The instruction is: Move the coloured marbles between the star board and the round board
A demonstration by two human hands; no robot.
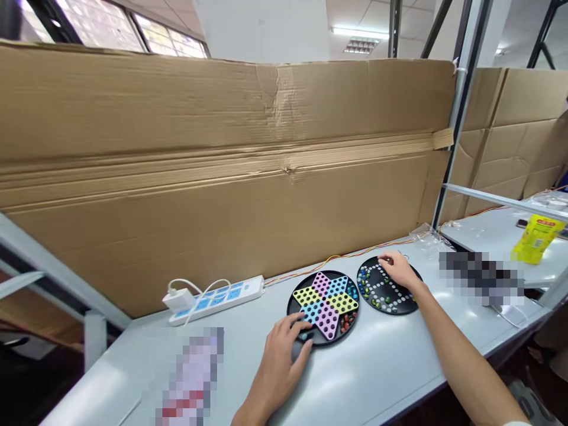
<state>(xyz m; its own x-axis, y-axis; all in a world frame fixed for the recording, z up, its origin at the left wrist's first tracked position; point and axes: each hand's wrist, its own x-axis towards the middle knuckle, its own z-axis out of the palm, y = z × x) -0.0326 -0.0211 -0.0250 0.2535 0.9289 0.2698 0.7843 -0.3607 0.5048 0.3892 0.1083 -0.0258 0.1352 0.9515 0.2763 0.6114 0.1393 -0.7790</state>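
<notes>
A round black Chinese checkers board (325, 316) with a pink, blue and yellow star of holes lies on the table. Red-brown marbles (348, 322) and blue marbles (352, 290) rest in pockets along its right side. My left hand (284, 349) is at the board's lower left edge, thumb and fingers apart around a pocket with a few bluish marbles. To the right is a second black disc (402, 305) with white dots and several coloured marbles. My right hand (399, 271) is over its upper part, fingertips drawn together; anything between them is too small to make out.
A white power strip (248, 290) with a plugged-in charger (178, 300) stands at the back left. Cardboard (222, 195) walls the rear. Thin wires (328, 260) run along it. Blurred items lie left and right; a yellow pouch (536, 239) is far right.
</notes>
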